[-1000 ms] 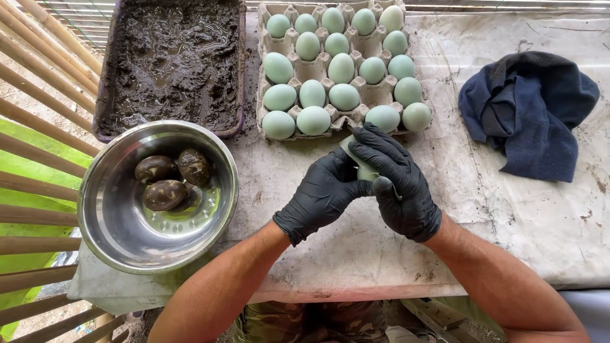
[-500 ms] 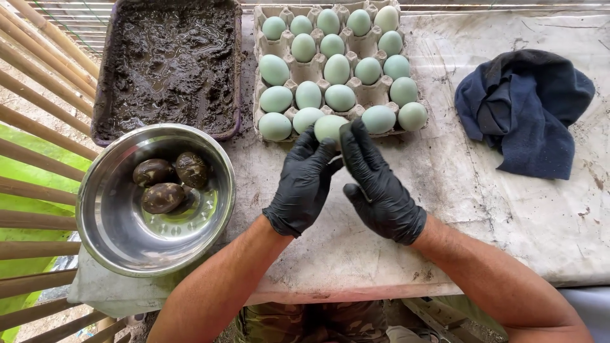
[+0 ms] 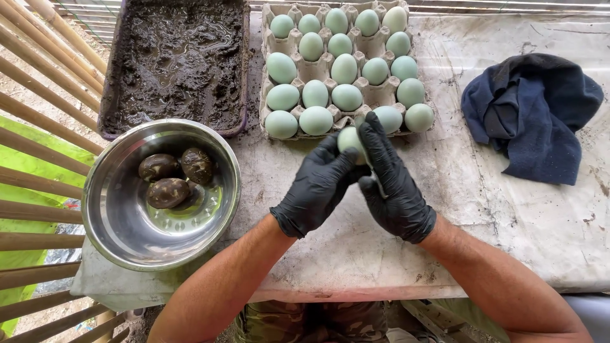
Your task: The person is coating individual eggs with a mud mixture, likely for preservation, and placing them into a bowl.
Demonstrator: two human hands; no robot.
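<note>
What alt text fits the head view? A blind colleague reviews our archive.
Two black-gloved hands, left hand and right hand, hold one pale green egg together at the near edge of a full egg carton. Left: a steel bowl with three mud-coated eggs and a mud tray; right: a dark blue cloth.

Single head view — looks steeply down, close over table (image 3: 508, 228), egg tray at top edge.

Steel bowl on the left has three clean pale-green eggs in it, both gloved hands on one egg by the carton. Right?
Not quite. In the head view the three eggs in the steel bowl are dark and mud-coated, not clean. The left hand and right hand do hold one pale egg by the carton.
</note>
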